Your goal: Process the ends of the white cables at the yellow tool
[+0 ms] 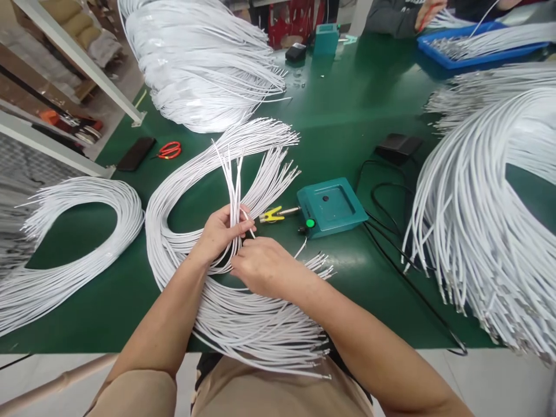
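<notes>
My left hand [223, 230] is closed around a few white wires [234, 179], whose ends stick up above the fingers. Just to its right, my right hand [264, 266] has its fingers pressed together at the wires below the left thumb; its fingertips are partly hidden. Both hands are over a large curved bundle of white wires [163, 231]. Another spread of wire ends [269, 324] lies beneath my right forearm. Right of the hands is a teal device [332, 207] with a green button and a yellow clip [271, 215] at its left side.
Coiled white wires [108, 231] lie left, with a large pile [200, 63] behind and another [469, 191] right. Red-handled scissors [169, 150] and a dark phone [136, 154] lie back left. Black cables [403, 275] cross the green table. A person's hand [429, 13] is beside a blue tray [484, 58].
</notes>
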Tool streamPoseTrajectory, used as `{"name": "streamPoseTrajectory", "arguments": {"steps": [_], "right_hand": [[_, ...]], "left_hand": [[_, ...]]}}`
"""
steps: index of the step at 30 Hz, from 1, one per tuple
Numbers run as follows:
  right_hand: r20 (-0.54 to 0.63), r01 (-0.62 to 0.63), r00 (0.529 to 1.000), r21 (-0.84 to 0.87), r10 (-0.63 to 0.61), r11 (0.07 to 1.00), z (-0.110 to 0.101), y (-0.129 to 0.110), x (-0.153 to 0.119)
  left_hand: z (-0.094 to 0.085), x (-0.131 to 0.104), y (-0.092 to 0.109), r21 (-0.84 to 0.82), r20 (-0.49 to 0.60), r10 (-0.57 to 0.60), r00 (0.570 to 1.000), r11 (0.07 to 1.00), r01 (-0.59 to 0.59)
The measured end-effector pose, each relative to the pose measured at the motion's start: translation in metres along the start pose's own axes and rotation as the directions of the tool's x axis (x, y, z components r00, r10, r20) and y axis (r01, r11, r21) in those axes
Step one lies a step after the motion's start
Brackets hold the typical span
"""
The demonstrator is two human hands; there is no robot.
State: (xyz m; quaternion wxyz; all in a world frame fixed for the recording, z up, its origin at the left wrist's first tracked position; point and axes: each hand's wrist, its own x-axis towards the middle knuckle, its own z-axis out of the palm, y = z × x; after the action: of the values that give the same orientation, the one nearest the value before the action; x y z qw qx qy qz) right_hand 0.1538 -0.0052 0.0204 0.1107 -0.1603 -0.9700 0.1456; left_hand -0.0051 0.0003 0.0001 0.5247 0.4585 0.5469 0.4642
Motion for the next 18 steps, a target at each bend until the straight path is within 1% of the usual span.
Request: {"name": "streamPoseTrajectory", "arguments": {"steps": [1,3,4,6,7,8,9,10,11,12,13,14,15,16,17,18], "right_hand": [[0.035,-0.012,0.999,-0.004,0.012,1.0,0.001,-0.001,0.0],[0.128,-0.094,0.987,0.0,0.093,0.996,0.003,-0.005,0.001],[0.186,-0.156,0.971,0.006,0.152,0.988,0.002,-0.008,0.001],[0.328,-0.277,0.91,0.024,0.254,0.961,-0.002,-0.011,0.001],[0.393,-0.309,0.88,0.048,0.267,0.95,-0.005,-0.012,0.001],[0.441,-0.329,0.859,0.09,0.258,0.94,-0.009,-0.011,0.0],[0.47,-0.35,0.849,0.154,0.244,0.924,-0.013,-0.008,-0.001],[0.471,-0.385,0.849,0.236,0.242,0.892,-0.018,-0.003,-0.002],[0.435,-0.432,0.859,0.33,0.271,0.839,-0.021,0.003,-0.003],[0.367,-0.482,0.865,0.428,0.341,0.764,-0.024,0.01,-0.004],[0.273,-0.519,0.853,0.521,0.444,0.678,-0.026,0.018,-0.005],[0.159,-0.524,0.818,0.602,0.552,0.603,-0.027,0.025,-0.005],[0.05,-0.501,0.77,0.666,0.636,0.553,-0.027,0.032,-0.005],[-0.043,-0.467,0.724,0.704,0.689,0.535,-0.026,0.037,-0.004],[-0.109,-0.436,0.697,0.72,0.709,0.539,-0.024,0.04,-0.003],[-0.146,-0.414,0.692,0.722,0.707,0.554,-0.022,0.043,-0.003]], "left_hand": [[0.0,0.0,0.001,-0.002,0.007,0.0,1.0,1.0,0.0],[0.0,0.001,0.002,-0.036,-0.007,0.001,1.0,0.999,-0.001],[0.0,0.001,0.003,-0.067,-0.026,-0.005,1.0,0.998,0.003],[-0.001,0.002,0.004,-0.138,-0.063,-0.031,0.998,0.99,0.022],[-0.001,0.003,0.004,-0.165,-0.07,-0.049,0.996,0.986,0.037],[-0.001,0.003,0.003,-0.181,-0.07,-0.063,0.996,0.982,0.05],[-0.001,0.004,0.003,-0.188,-0.067,-0.073,0.995,0.98,0.059],[-0.001,0.004,0.002,-0.186,-0.063,-0.079,0.995,0.98,0.067],[-0.002,0.004,0.001,-0.18,-0.06,-0.084,0.995,0.981,0.072],[-0.001,0.004,0.0,-0.173,-0.063,-0.082,0.995,0.982,0.071],[-0.001,0.004,-0.002,-0.162,-0.061,-0.078,0.995,0.984,0.067],[-0.001,0.003,-0.003,-0.148,-0.05,-0.074,0.996,0.987,0.066],[0.0,0.003,-0.005,-0.131,-0.028,-0.071,0.997,0.989,0.067],[0.001,0.003,-0.006,-0.112,0.003,-0.069,0.998,0.991,0.069],[0.002,0.002,-0.008,-0.094,0.041,-0.07,0.997,0.993,0.073],[0.002,0.002,-0.009,-0.078,0.083,-0.076,0.994,0.994,0.082]]}}
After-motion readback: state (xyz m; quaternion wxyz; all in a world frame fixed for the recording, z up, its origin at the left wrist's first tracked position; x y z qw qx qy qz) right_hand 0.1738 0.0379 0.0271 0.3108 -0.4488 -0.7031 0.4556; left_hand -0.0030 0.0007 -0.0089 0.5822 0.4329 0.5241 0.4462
